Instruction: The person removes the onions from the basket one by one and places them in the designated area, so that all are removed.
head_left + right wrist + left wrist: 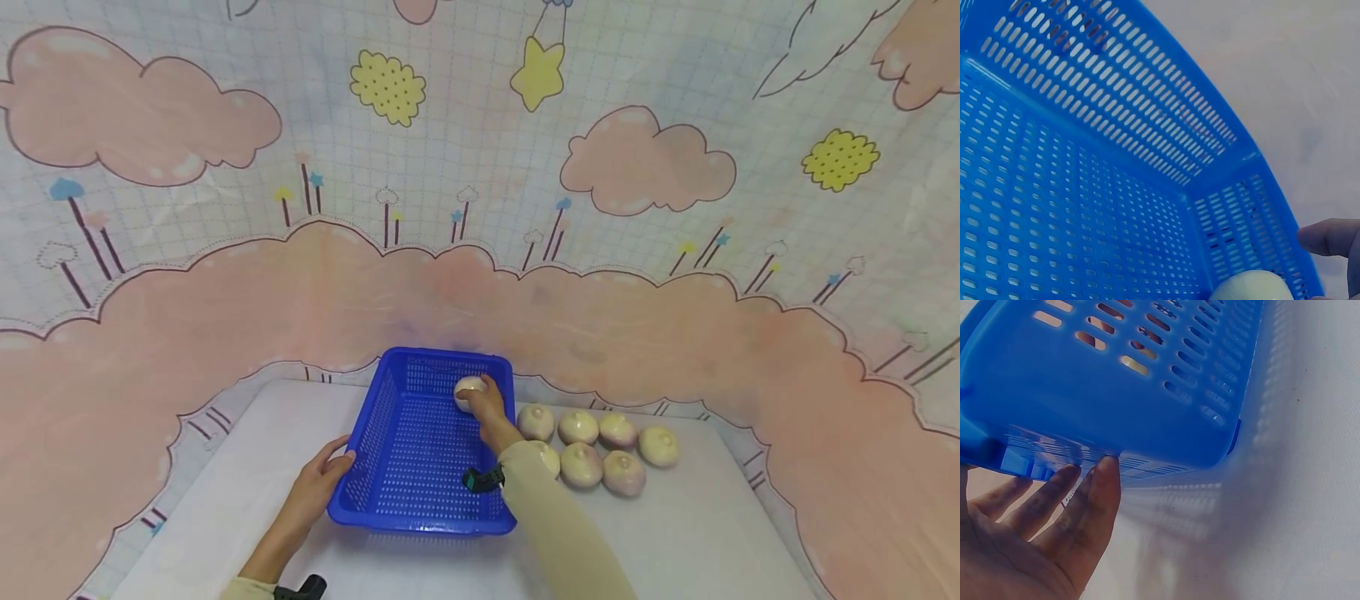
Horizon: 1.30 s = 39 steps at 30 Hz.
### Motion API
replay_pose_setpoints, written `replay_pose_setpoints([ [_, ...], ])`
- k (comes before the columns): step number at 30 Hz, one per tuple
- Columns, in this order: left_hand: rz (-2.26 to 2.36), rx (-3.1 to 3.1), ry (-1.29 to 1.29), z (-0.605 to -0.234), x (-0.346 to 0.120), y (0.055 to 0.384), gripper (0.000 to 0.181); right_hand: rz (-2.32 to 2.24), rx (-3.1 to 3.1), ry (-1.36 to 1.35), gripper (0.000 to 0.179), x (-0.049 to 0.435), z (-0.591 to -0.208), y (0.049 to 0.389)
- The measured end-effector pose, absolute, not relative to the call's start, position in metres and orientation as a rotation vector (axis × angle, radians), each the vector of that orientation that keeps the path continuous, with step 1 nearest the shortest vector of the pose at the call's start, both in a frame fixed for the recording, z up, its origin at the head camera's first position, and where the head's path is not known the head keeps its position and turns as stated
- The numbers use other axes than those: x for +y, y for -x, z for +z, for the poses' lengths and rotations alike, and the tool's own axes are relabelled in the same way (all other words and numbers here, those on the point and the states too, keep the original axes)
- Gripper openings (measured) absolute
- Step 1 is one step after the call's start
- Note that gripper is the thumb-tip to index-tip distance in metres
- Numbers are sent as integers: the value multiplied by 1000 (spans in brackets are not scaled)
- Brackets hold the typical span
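A blue plastic basket (423, 523) with slotted walls stands on the white table. In its far right corner sits a round whitish turnip (467, 385), its top also showing at the bottom of the right wrist view. My right hand (489, 410) reaches over the right side and holds this turnip, thumb across it; one finger (1329, 237) is raised near the rim. At the basket's left side, my left hand (311, 492) touches the outer wall with nearly straight fingers (1102, 494). Several white-and-purple turnips (581, 465) lie right of the basket, one partly hidden by the right sleeve.
The white table (720, 517) extends to both sides of the basket. Behind it rises a cloth backdrop (450, 308) printed with clouds and stars. The basket's raised walls surround the turnip inside.
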<state>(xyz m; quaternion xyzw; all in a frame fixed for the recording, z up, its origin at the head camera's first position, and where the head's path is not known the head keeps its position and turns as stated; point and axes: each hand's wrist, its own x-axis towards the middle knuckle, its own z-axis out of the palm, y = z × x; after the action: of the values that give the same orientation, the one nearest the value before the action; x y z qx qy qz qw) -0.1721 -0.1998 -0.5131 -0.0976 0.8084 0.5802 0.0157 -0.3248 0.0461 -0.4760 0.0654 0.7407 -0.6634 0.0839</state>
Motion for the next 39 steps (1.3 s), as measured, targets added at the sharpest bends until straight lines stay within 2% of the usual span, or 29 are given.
replay_pose_setpoints([
  [25, 1836, 2520, 314, -515, -194, 164, 65, -1919, 2272, -246, 76, 38, -484, 336],
  [39, 1840, 2509, 309, -512, -200, 170, 63, -1810, 2397, -294, 61, 26, -499, 352],
])
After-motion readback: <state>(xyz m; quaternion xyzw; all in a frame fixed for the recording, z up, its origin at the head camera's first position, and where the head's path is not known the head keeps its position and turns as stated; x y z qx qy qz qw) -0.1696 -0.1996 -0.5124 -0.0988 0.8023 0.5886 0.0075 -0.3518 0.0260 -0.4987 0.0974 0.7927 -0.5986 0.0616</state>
